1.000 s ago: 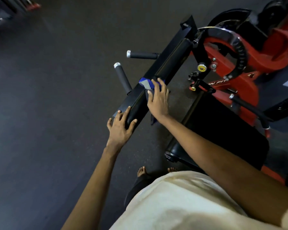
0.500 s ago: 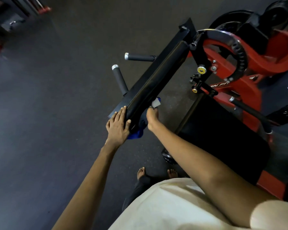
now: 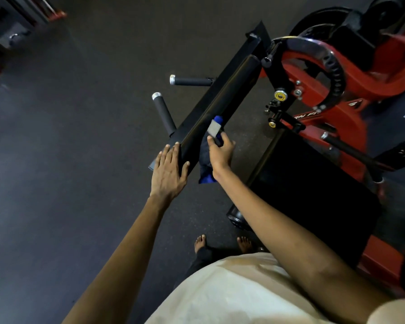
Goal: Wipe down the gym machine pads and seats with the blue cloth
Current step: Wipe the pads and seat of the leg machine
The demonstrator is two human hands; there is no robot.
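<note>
Dark floor (image 3: 80,136) under everything. Red machine frame (image 3: 351,127) stands right of the long black pad (image 3: 220,106). The black seat (image 3: 313,188) lies below-right of the pad, crowding the right arm. Two grip handles (image 3: 164,113) jut out left of the pad. Left hand (image 3: 167,169) lies flat on the pad's near end, fingers straight. Right hand (image 3: 221,152) grips the blue cloth (image 3: 207,176) against the pad's right side (one end dangles below the wrist).

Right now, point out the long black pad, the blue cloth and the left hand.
long black pad (image 3: 222,106): head view, middle of top face.
blue cloth (image 3: 204,160): head view, hanging fold beside the pad.
left hand (image 3: 167,168): head view, back of hand.
</note>
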